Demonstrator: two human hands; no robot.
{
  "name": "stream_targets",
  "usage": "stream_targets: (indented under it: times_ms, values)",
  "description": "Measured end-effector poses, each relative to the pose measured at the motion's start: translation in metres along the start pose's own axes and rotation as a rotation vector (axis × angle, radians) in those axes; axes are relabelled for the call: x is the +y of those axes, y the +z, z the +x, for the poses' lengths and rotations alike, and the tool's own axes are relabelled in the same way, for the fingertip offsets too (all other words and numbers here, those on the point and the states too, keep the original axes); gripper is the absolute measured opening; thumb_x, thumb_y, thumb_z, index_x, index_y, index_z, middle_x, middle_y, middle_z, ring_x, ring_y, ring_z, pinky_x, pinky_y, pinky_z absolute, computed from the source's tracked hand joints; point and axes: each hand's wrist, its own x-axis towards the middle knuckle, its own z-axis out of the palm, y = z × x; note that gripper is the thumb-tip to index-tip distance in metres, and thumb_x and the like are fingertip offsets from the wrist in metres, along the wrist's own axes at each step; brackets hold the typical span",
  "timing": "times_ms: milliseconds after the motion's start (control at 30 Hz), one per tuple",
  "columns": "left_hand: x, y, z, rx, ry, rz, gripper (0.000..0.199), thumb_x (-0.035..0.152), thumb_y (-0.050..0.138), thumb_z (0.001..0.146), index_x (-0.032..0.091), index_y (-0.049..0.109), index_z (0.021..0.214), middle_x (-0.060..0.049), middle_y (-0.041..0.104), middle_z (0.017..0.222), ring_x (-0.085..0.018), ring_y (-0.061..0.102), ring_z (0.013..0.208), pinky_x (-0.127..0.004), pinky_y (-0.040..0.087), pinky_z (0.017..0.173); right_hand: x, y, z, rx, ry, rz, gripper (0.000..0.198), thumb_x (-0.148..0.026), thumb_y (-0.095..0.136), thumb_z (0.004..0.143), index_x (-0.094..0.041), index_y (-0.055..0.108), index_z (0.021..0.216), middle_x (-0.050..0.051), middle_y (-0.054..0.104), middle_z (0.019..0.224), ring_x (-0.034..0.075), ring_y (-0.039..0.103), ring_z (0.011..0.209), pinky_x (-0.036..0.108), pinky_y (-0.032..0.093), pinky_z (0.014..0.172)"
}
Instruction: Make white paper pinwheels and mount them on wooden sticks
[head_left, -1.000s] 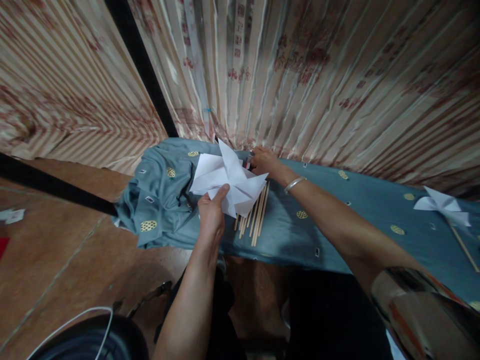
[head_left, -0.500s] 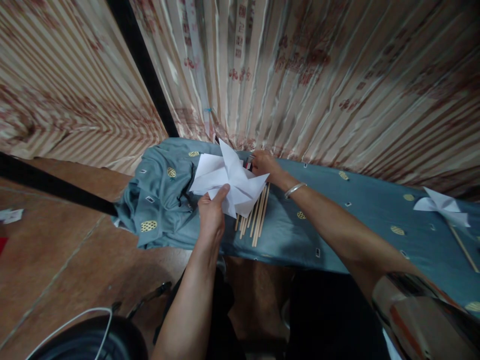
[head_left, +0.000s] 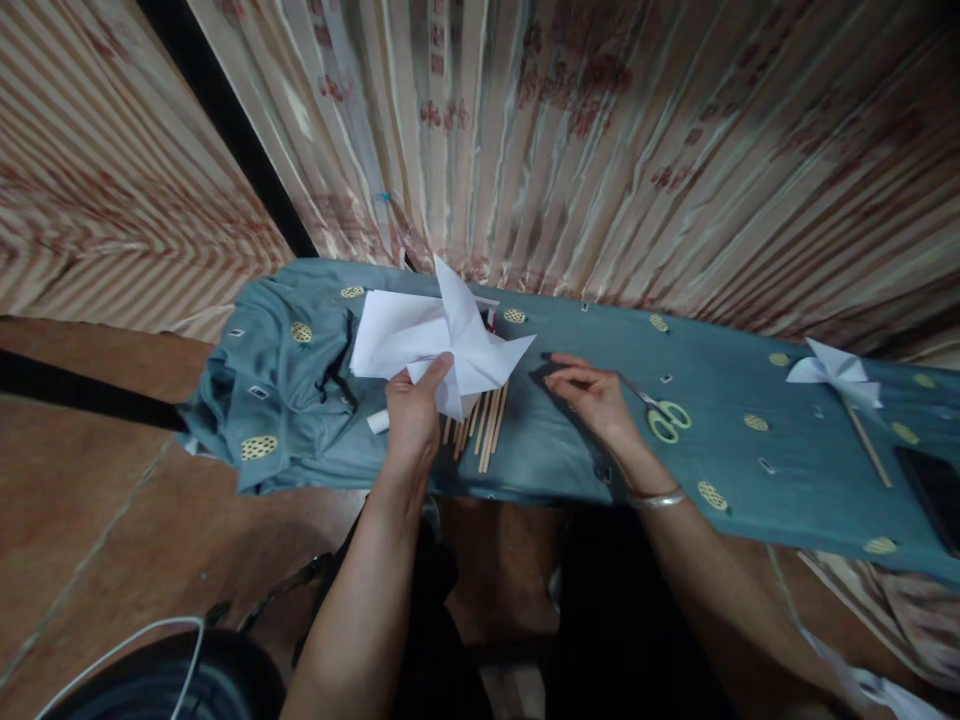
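Observation:
My left hand [head_left: 414,420] grips a folded white paper pinwheel [head_left: 472,345], the thumb pressed near its centre. Under and behind the pinwheel lies a stack of white paper [head_left: 390,325]. Several thin wooden sticks [head_left: 491,425] rest on the cloth below it, their upper ends hidden. Right of the pinwheel and apart from it is my right hand [head_left: 596,400], palm down, with thumb and fingers drawn together in a pinch. Anything between those fingertips is too small to make out. Scissors with pale green handles [head_left: 667,420] lie just right of that hand.
A blue-green cloth with pineapple prints [head_left: 720,400] covers the long narrow surface. Farther right are a pinwheel on a stick [head_left: 840,375] and a black phone [head_left: 930,495]. A white roll [head_left: 378,422] sits beside my left hand. A pleated curtain [head_left: 480,150] hangs behind.
My right hand has moved from behind the pinwheel's right side toward me and to the right. The left hand still holds the pinwheel. The view has shifted right, showing the scissors and phone.

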Motion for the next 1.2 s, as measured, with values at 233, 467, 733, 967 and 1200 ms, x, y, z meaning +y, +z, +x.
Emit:
stream_targets:
  times_ms: [233,467,733,967,1200]
  values:
    - [-0.027,0.024,-0.013,-0.119,-0.025,0.093,0.022,0.026,0.084,0.054,0.014,0.071,0.068,0.001,0.072,0.066,-0.013,0.064,0.059,-0.025,0.051,0.065,0.021,-0.047,-0.057,0.088,-0.191,-0.506,0.014,-0.025,0.061,0.082,-0.019,0.072,0.075,0.014,0.069,0.125,0.032,0.060,0.124,0.055,0.043,0.109]
    - [-0.052,0.048,-0.026,-0.209,-0.017,0.180,0.018,0.026,0.081,0.058,0.014,0.073,0.069,0.000,0.072,0.067,-0.013,0.063,0.061,-0.025,0.050,0.066,0.024,-0.063,-0.063,0.012,-0.238,-0.684,0.020,-0.021,0.054,0.085,-0.016,0.073,0.085,0.017,0.070,0.123,0.033,0.062,0.121,0.054,0.048,0.106]
    - [-0.071,0.058,-0.029,-0.206,-0.002,0.290,0.020,0.029,0.083,0.054,0.015,0.073,0.065,0.000,0.072,0.065,-0.014,0.062,0.060,-0.026,0.048,0.062,0.033,-0.078,-0.054,0.023,-0.022,-0.364,0.022,-0.031,0.057,0.087,-0.026,0.077,0.094,0.005,0.078,0.102,0.026,0.072,0.098,0.046,0.054,0.095]
    - [-0.080,0.065,-0.029,-0.223,0.003,0.322,0.018,0.028,0.081,0.056,0.014,0.073,0.066,-0.001,0.071,0.064,-0.014,0.062,0.061,-0.027,0.048,0.064,0.044,-0.064,-0.048,-0.010,0.034,-0.202,0.016,-0.028,0.063,0.081,-0.025,0.078,0.082,0.006,0.077,0.099,0.024,0.071,0.095,0.043,0.054,0.092]
    - [-0.081,0.067,-0.030,-0.245,-0.016,0.320,0.016,0.028,0.081,0.057,0.015,0.073,0.063,0.000,0.070,0.060,-0.013,0.060,0.058,-0.026,0.048,0.063,0.047,-0.067,-0.049,-0.042,0.076,-0.129,0.009,-0.028,0.069,0.075,-0.025,0.078,0.078,0.005,0.075,0.100,0.023,0.070,0.095,0.040,0.054,0.088]
